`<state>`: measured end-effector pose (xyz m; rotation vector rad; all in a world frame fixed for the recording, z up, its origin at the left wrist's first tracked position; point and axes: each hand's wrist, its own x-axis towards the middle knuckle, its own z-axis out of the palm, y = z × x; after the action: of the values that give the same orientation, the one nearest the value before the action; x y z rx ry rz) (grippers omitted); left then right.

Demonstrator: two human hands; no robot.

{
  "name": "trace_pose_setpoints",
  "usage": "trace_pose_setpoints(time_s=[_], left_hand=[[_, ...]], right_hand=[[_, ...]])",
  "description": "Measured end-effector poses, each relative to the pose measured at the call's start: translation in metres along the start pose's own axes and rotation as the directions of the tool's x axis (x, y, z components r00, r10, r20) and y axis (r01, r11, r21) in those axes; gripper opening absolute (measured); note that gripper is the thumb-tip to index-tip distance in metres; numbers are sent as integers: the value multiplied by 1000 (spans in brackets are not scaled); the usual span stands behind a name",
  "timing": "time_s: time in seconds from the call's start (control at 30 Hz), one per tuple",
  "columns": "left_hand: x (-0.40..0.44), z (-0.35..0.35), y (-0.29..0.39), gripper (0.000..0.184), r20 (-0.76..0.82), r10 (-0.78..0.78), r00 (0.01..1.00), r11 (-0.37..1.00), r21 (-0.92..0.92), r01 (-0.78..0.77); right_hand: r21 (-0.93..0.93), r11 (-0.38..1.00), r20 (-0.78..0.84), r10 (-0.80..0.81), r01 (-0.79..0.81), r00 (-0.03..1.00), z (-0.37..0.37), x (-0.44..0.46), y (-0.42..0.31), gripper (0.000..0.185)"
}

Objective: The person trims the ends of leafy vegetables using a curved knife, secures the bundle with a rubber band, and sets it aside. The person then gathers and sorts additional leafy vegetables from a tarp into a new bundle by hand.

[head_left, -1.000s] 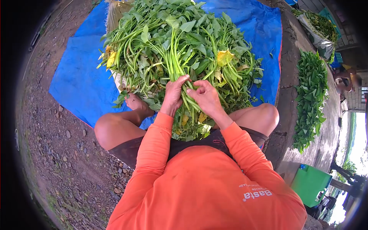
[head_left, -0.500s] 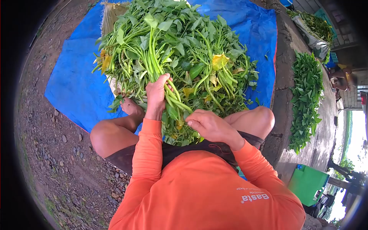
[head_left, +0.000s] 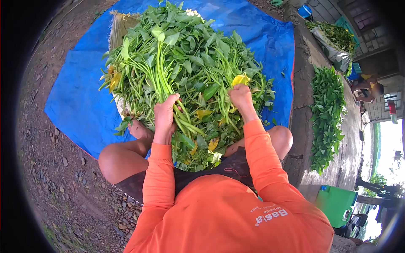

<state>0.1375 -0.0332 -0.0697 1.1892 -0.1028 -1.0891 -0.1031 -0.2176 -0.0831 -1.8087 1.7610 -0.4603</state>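
My left hand (head_left: pixel 164 116) is closed around a bunch of water spinach stems (head_left: pixel 162 80), cut ends toward me and leaves pointing away. Over the right part of the big water spinach pile (head_left: pixel 198 50), my right hand (head_left: pixel 241 100) is closed, its fingers at the lower edge of a yellow leaf (head_left: pixel 241 79); the fingertips themselves are mostly hidden. Below the held stems, loose leaves (head_left: pixel 194 154), some yellowed, lie between my legs.
A blue tarp (head_left: pixel 71 92) lies under the pile, with a sack (head_left: pixel 120 29) at its far left. To the right are a row of leafy bundles (head_left: pixel 325 118), a filled white sack (head_left: pixel 333 46) and a green container (head_left: pixel 335 205). Another person (head_left: pixel 367 88) is farther off at right.
My right hand has moved from near the cut stem ends, up and to the right, to the yellow leaf on the pile. My left hand still holds the bunch. The view has shifted slightly.
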Motion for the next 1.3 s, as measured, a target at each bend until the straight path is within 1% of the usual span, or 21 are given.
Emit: trace_pose_setpoints(time_s=[0.03,0.07,0.13,0.2,0.27,0.33,0.4,0.43,0.53,0.57,0.67,0.73,0.8,0.87,0.93,1.07,1.1,1.13,1.23,1.27,1.3], left_hand=[[0,-2,1,21,7,-5,1000,1000,-12,5],[2,-1,4,21,18,-8,1000,1000,-25,9],[4,-2,5,22,34,-41,999,999,1,41],[-1,4,10,21,35,-63,997,998,-23,64],[-2,8,11,21,36,-56,998,997,-49,58],[2,7,8,22,60,-48,997,998,-38,50],[-2,12,11,25,31,-44,999,998,-36,45],[-1,10,11,25,51,-61,997,997,-36,63],[-3,10,12,21,54,-88,995,995,-32,90],[-4,11,13,22,53,-66,996,997,-35,68],[-6,11,12,23,66,-69,995,997,-39,71],[-7,10,9,22,93,-110,990,994,-19,112],[-6,13,5,23,113,-73,991,996,-32,78],[-9,14,4,24,141,-74,987,996,-42,81],[-11,16,3,23,156,-81,984,996,-12,84],[-10,18,-4,22,156,-91,984,996,-12,94],[-10,19,-5,22,158,-92,983,995,-7,95],[-10,20,-7,21,158,-95,983,995,-4,97],[-7,19,-20,21,193,-74,978,997,-10,77],[-6,20,-25,21,195,-84,977,996,-7,87],[-8,21,-29,18,203,-106,973,988,-88,126]], right_hand=[[343,918,139,158,-197,978,-14,-6,-10,22],[389,903,173,124,-184,977,-40,-16,-26,23],[388,918,67,59,-81,996,-95,-38,-60,21],[306,949,18,-86,76,996,-142,-25,-51,22],[266,955,15,-136,127,991,-198,-49,-86,20],[265,929,-46,-256,259,966,-246,-50,-88,24],[343,890,-156,-261,300,953,-277,-78,-123,25],[282,925,-129,-224,252,966,-296,-78,-121,25],[260,935,-66,-234,243,970,-306,-72,-111,25],[303,893,-128,-310,334,942,-309,-76,-106,25],[490,821,-134,-259,292,956,-298,-80,-97,23],[543,788,-45,-318,291,947,-269,-65,-82,20],[648,714,-56,-304,266,951,-242,-68,-74,20],[662,699,-59,-311,271,949,-210,-73,-66,20],[598,755,-129,-242,270,962,-172,-88,-72,16],[317,872,-232,-309,372,922,-106,-102,-67,20],[223,860,-292,-391,459,873,-91,-103,-67,22],[43,859,-329,-470,510,819,-81,-107,-66,22],[-121,829,-223,-558,546,799,-46,-126,-72,20],[-113,836,-111,-548,537,829,-33,-133,-73,20],[5,854,10,-520,520,854,-19,-136,-67,21]])
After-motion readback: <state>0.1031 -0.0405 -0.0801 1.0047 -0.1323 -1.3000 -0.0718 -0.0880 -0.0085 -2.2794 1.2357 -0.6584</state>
